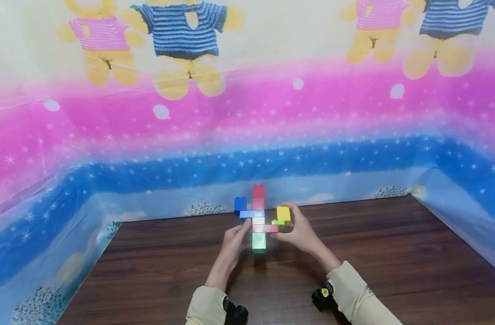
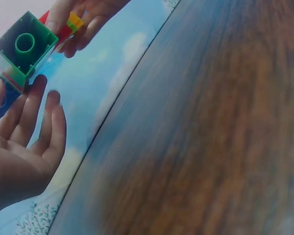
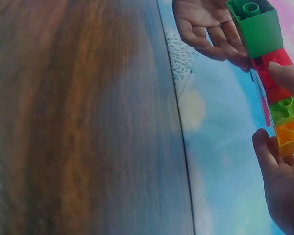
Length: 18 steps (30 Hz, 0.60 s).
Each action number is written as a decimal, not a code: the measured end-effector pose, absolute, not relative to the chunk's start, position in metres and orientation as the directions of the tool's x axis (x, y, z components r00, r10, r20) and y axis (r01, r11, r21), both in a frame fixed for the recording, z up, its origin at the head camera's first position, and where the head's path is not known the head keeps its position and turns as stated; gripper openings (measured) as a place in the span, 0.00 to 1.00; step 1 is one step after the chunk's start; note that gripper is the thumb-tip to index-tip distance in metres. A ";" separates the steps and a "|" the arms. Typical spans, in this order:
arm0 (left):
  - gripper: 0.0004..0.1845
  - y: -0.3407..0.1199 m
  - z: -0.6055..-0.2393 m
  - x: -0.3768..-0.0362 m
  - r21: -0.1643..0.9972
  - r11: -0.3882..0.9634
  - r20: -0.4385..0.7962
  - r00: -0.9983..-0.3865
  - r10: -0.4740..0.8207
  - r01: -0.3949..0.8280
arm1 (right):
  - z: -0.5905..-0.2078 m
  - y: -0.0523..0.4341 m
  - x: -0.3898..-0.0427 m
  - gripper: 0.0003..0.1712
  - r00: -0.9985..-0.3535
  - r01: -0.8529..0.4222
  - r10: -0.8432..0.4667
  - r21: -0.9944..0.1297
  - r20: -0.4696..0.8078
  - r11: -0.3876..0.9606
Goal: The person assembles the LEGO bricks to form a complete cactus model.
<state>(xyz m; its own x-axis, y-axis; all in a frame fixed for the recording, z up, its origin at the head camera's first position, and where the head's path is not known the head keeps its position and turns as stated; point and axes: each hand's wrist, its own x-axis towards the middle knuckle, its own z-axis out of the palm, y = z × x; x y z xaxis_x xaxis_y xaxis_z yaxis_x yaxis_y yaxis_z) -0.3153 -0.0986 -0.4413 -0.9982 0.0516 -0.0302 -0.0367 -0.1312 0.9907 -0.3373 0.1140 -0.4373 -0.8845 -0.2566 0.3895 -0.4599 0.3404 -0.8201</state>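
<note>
Block figure: a cross-shaped build of plastic interlocking toy bricks (image 1: 258,221) is held up above the dark wooden tabletop (image 1: 393,253), in front of the printed backdrop sheet
Lowest piece: a green square plastic brick (image 1: 259,241) hangs at the bottom of the upright stack, its hollow underside and inner tube facing the left wrist camera (image 2: 24,46)
Upright stack: above the green brick sit red and pale bricks, topped by a red plastic brick (image 1: 258,191)
Cross arms: a blue plastic brick (image 1: 240,204) stands on the left arm; a yellow plastic brick (image 1: 283,213) sits on the right arm with a small lime green brick (image 1: 277,222) just beside it
Right hand: the right hand (image 1: 300,232) grasps the right arm of the build, thumb and fingers curled round the yellow and lime end (image 3: 286,122)
Left hand: the left hand (image 1: 235,239) is released, fingers straight, fingertips (image 2: 39,85) touching the stack near the green brick
Doing it well: in my judgement the right hand should carry the weight close to the joint, so the arm does not lever off; the left fingers should brace the stack squarely from the side, and any press should run straight along the studs, not at a tilt
Risk: the green brick hangs unsupported and may drop to the tabletop if the stack twists
</note>
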 end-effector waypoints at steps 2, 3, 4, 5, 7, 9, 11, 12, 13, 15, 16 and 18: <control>0.19 -0.099 -0.442 -0.317 0.990 -0.130 -0.049 -0.999 0.012 -0.050 | -0.436 0.112 -0.336 0.49 -0.882 -0.464 -0.265 -0.817 0.390 0.342; 0.19 -0.100 -0.443 -0.317 0.990 -0.131 -0.061 -0.998 -0.005 -0.060 | -0.435 0.112 -0.335 0.49 -0.881 -0.466 -0.268 -0.817 0.391 0.339; 0.21 -0.100 -0.443 -0.318 0.990 -0.129 -0.064 -0.998 -0.017 -0.062 | -0.434 0.111 -0.334 0.50 -0.881 -0.465 -0.268 -0.819 0.390 0.337; 0.23 -0.101 -0.443 -0.318 0.989 -0.132 -0.074 -0.997 -0.032 -0.070 | -0.433 0.110 -0.333 0.50 -0.881 -0.466 -0.268 -0.819 0.391 0.336; 0.30 -0.101 -0.442 -0.319 0.987 -0.142 -0.078 -0.995 -0.061 -0.069 | -0.432 0.110 -0.332 0.50 -0.880 -0.466 -0.265 -0.820 0.393 0.332; 0.36 -0.102 -0.441 -0.319 0.986 -0.160 -0.058 -0.994 -0.089 -0.043 | -0.431 0.110 -0.331 0.49 -0.882 -0.464 -0.261 -0.820 0.393 0.335; 0.39 -0.103 -0.439 -0.319 0.986 -0.168 -0.016 -0.992 -0.127 0.006 | -0.431 0.110 -0.330 0.49 -0.883 -0.462 -0.260 -0.820 0.390 0.338; 0.42 -0.104 -0.439 -0.320 0.985 -0.166 0.019 -0.990 -0.141 0.042 | -0.430 0.111 -0.330 0.48 -0.883 -0.462 -0.262 -0.820 0.389 0.337; 0.44 -0.105 -0.438 -0.320 0.983 -0.167 0.052 -0.987 -0.149 0.077 | -0.430 0.111 -0.330 0.48 -0.883 -0.462 -0.264 -0.820 0.389 0.337; 0.47 -0.108 -0.436 -0.321 0.979 -0.146 0.120 -0.980 -0.156 0.143 | -0.430 0.113 -0.329 0.48 -0.883 -0.461 -0.268 -0.824 0.386 0.330; 0.49 -0.109 -0.436 -0.321 0.976 -0.130 0.154 -0.977 -0.150 0.173 | -0.430 0.113 -0.329 0.48 -0.882 -0.460 -0.271 -0.825 0.385 0.327; 0.50 -0.111 -0.434 -0.323 0.969 -0.116 0.203 -0.972 -0.122 0.217 | -0.430 0.115 -0.329 0.48 -0.882 -0.458 -0.280 -0.828 0.378 0.325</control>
<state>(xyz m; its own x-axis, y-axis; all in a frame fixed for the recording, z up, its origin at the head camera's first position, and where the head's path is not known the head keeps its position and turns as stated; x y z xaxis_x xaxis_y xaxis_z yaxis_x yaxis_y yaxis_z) -0.3229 -0.1111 -0.4344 -0.9715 -0.1218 0.2033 0.2174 -0.1162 0.9691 -0.3287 0.1151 -0.4302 -0.8824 -0.2804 0.3778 -0.4576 0.3250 -0.8276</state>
